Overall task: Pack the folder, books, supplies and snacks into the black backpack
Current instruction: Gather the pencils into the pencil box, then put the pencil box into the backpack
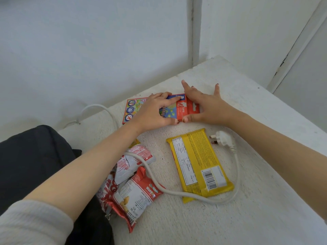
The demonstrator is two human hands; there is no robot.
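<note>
Hands together on the pencil box, far across the table.
Your left hand grips it across its width, thumb at the near edge; your right hand lies spread over its right end. Nearer you lie the yellow snack packet and red snack packets, a white cable crossing them; the black backpack sits at your left.

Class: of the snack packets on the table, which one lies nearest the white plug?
The yellow packet, alone beside the plug; the red-and-white packets are heaped by the black backpack.
</note>
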